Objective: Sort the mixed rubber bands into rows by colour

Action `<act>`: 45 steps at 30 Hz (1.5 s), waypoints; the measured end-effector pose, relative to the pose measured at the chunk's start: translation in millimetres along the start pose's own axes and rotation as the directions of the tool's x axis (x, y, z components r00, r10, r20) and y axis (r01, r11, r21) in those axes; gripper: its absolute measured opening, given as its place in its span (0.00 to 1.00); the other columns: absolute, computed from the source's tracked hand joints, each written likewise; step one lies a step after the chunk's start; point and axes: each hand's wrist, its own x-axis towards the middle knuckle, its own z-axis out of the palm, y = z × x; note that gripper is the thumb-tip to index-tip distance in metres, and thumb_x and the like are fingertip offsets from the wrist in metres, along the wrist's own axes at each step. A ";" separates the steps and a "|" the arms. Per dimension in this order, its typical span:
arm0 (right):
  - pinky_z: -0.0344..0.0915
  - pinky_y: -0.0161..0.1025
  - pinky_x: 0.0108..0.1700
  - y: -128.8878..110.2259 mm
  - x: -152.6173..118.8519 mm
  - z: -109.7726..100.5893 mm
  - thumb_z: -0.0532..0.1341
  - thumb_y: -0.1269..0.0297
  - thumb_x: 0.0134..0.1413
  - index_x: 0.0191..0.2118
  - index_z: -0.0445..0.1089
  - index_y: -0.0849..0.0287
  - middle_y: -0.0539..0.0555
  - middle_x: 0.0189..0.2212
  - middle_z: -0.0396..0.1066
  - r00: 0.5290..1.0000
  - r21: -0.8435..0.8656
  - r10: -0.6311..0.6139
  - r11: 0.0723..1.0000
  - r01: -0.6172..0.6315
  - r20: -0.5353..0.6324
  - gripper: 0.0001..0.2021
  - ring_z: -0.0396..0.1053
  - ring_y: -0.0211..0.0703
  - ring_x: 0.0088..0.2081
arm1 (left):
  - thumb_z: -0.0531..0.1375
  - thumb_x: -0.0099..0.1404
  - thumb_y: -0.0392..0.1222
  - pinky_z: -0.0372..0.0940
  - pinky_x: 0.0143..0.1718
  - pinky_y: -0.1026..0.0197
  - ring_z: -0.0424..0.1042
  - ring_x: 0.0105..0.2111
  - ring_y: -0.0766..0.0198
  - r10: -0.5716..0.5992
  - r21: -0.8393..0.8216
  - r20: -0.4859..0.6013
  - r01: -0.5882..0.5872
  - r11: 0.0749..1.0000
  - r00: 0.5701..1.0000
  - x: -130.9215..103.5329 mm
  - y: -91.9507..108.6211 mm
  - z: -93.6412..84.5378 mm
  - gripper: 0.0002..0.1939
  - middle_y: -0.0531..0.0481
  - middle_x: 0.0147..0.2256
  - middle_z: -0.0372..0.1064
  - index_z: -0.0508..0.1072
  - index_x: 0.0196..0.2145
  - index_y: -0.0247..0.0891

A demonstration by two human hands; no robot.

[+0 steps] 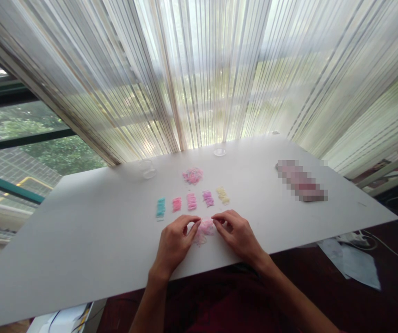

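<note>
Striped sheer curtains (199,69) hang across the whole window behind, daylight and green trees showing through them; below them a broad white bench (81,222) slants across the view, its near edge toward the person; on its right side lies a long blurred patch (302,180) that cannot be read; toward the far edge sit a clear cup (148,169) and a small clear lid (219,151), well apart; between them and the hands a loose mixed heap (192,175) of tiny coloured pieces; nearer, a row of five sorted piles, teal (160,207), coral (176,204), pink (192,201), mauve (208,198) and yellow (223,195), each just beside the next; closest of all, a pale pink clump (204,230) lies on the bench between the two hands; the left hand (175,241) rests at the clump's left edge, thumb and forefinger pinched together at it, though whether a piece sits in that grip I cannot tell; the right hand (237,232) touches the clump's right edge, its fingertips likewise drawn together on or at the pieces; the pieces look very light, thin and soft, likely to tangle and to skid on the smooth bench; best taken one at a time by a fingertip pinch at a free edge of the clump.
</note>
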 end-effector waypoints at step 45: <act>0.72 0.37 0.41 -5.7 -1.8 -1.7 0.65 0.63 0.63 0.43 0.76 0.55 0.53 0.35 0.76 0.983 0.089 -0.183 0.979 0.181 0.013 0.05 0.74 0.41 0.37 | 0.62 0.69 0.42 0.63 0.24 0.69 0.63 0.23 0.71 0.015 -0.307 -0.073 -0.037 0.951 0.997 -20.9 3.1 -1.8 0.07 0.50 0.34 0.77 0.80 0.40 0.39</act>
